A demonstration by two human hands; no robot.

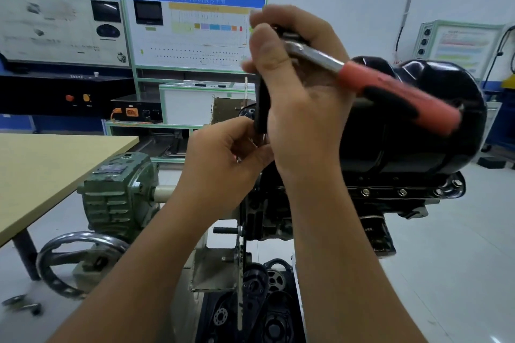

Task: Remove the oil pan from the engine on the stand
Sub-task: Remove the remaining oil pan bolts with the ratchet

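Head cam — right hand (301,86) holds ratchet (384,83) by oil pan (434,131).

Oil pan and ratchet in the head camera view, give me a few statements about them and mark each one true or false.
1. The right hand holds a ratchet with a red handle. True.
2. The oil pan is black and glossy. True.
3. The oil pan already lies on the wooden table. False: it still sits on the engine, with bolts visible along its flange.
4. The left hand grips the handwheel. False: it is raised beside the right hand, fingers pinched at the black socket extension; the handwheel is untouched.
5. The ratchet's handle points to the right of the view. True.
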